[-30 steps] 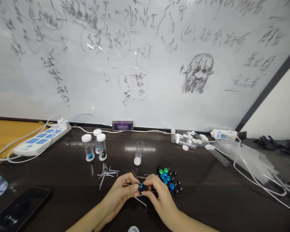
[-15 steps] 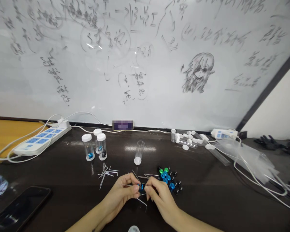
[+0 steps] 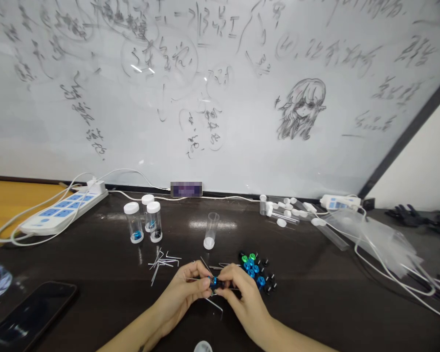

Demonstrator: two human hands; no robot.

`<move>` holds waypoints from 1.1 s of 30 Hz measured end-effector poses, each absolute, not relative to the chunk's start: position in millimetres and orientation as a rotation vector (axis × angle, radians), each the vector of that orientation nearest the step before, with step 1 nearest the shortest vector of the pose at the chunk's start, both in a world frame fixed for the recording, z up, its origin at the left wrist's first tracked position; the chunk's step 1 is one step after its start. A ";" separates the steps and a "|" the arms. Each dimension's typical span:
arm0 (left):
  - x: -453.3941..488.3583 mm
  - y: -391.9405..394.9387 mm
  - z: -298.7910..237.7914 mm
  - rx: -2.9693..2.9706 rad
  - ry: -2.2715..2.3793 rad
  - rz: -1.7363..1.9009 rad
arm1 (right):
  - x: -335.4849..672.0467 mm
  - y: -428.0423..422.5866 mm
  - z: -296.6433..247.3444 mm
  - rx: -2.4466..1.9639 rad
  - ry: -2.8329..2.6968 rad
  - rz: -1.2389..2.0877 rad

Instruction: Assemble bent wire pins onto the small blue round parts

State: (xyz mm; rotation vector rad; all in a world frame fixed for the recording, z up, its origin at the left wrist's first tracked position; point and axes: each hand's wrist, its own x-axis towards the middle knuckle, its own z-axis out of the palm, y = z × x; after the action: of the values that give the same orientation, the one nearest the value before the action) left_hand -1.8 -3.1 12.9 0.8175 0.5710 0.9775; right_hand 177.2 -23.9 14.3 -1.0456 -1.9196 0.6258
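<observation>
My left hand (image 3: 185,287) is closed, thumb and fingers pinching one side of a small blue-and-black part (image 3: 215,280). A thin metal rod shows at these fingers. From the other side my right hand (image 3: 244,293) pinches the black end of the same part. Its exact shape is mostly covered by my fingertips. Below my hands lies a thin L-shaped hex key (image 3: 215,306). Just right of my right hand sits a group of small blue round pieces (image 3: 251,268), green round pieces (image 3: 252,257) and black screw-like pieces (image 3: 271,286).
Several L-shaped hex keys (image 3: 164,262) lie to the left. Capped clear tubes (image 3: 133,224) stand behind them; an uncapped tube (image 3: 211,227) stands centrally. A phone (image 3: 31,315), power strip (image 3: 64,210), loose tubes and caps (image 3: 288,213), and plastic bags (image 3: 377,239) surround the area.
My right fingers have shifted slightly on the part, and more of its black end shows between my hands. My left hand keeps nearly the same place.
</observation>
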 end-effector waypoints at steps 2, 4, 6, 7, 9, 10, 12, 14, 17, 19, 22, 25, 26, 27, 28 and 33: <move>-1.7 -2.3 12.0 0.824 0.558 0.969 | 177.5 -23.4 14.5 -1.086 -1.919 0.685; -1.5 -1.7 11.7 0.824 0.551 0.965 | 177.7 -23.0 14.5 -1.121 -1.920 0.727; -1.3 -1.4 12.0 0.819 0.558 0.971 | 177.5 -23.0 14.1 -1.104 -1.920 0.692; -1.4 -1.5 12.3 0.816 0.564 0.977 | 177.4 -23.2 13.9 -1.081 -1.918 0.660; -1.7 -2.0 12.6 0.813 0.569 0.980 | 177.4 -23.5 13.5 -1.051 -1.911 0.623; -1.9 -2.3 12.6 0.815 0.567 0.979 | 177.5 -23.5 13.6 -1.054 -1.909 0.630; -2.3 -2.7 11.8 0.821 0.560 0.969 | 177.7 -23.3 13.9 -1.087 -1.914 0.691; -2.5 -2.6 10.9 0.829 0.558 0.962 | 177.8 -23.1 14.2 -1.113 -1.922 0.744; -2.2 -2.1 10.4 0.824 0.567 0.969 | 177.3 -23.5 13.6 -1.082 -1.918 0.689; -1.7 -1.9 11.0 0.815 0.573 0.976 | 177.1 -23.8 12.8 -1.052 -1.908 0.637; -1.2 -2.1 12.0 0.813 0.565 0.967 | 177.6 -23.3 12.7 -1.072 -1.906 0.699; -1.3 -2.2 11.9 0.809 0.572 0.966 | 177.7 -22.5 14.1 -1.110 -1.913 0.767; -1.4 -2.1 11.8 0.805 0.578 0.971 | 177.6 -22.4 14.7 -1.107 -1.914 0.748; -1.6 -2.1 11.8 0.801 0.583 0.975 | 177.3 -22.6 15.2 -1.099 -1.912 0.714; -1.8 -2.1 11.9 0.798 0.584 0.978 | 177.1 -22.8 15.5 -1.090 -1.907 0.679; -2.1 -2.9 13.2 0.820 0.576 0.964 | 177.3 -23.1 15.0 -1.121 -1.910 0.761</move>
State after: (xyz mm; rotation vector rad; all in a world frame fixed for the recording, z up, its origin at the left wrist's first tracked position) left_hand -2.1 -2.9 13.2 0.8202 0.5761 0.9640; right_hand 177.3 -23.1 15.0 -1.1205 -1.9103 0.7608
